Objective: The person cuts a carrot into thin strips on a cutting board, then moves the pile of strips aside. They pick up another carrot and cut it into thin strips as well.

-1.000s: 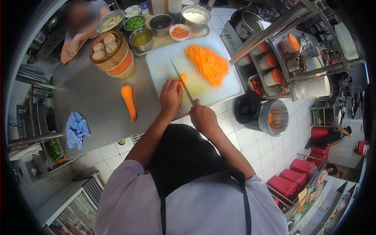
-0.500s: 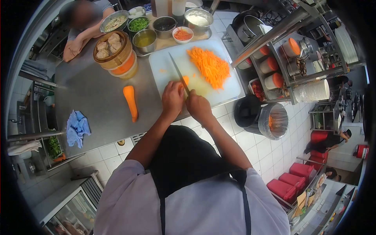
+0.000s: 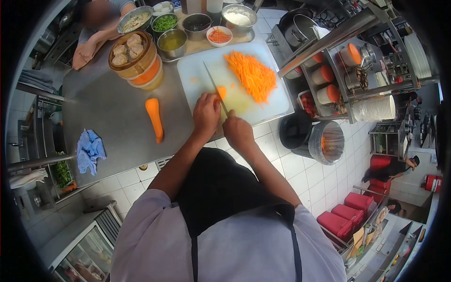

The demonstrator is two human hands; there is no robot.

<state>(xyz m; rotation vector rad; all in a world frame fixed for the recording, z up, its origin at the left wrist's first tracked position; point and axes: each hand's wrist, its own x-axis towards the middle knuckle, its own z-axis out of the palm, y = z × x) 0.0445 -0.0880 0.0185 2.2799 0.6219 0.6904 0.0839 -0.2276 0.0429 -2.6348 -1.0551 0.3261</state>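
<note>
My right hand (image 3: 238,131) is wrapped around the handle of a kitchen knife (image 3: 211,82), whose long blade points away from me over the white cutting board (image 3: 190,68). Beside the blade, my left hand (image 3: 206,113) curls its fingers over a carrot, mostly hidden under them. A cut carrot piece (image 3: 221,92) shows at the blade, just past the fingertips. On the board's right half lies a heap of shredded carrot (image 3: 251,77). A whole peeled carrot (image 3: 154,117) rests on the steel table (image 3: 112,110) to the left.
A bamboo steamer (image 3: 136,61) with dumplings stands left of the board. Behind it are bowls of chopped greens (image 3: 165,22), yellow liquid (image 3: 173,42) and white powder (image 3: 238,16). A blue cloth (image 3: 90,150) lies at left. Another person's arm (image 3: 91,47) leans on the table. A lined bin (image 3: 327,145) stands right.
The whole view has shifted slightly. My right hand and the knife have moved a little against the board, and more of the carrot piece shows beside the blade. My left hand stays on the carrot.
</note>
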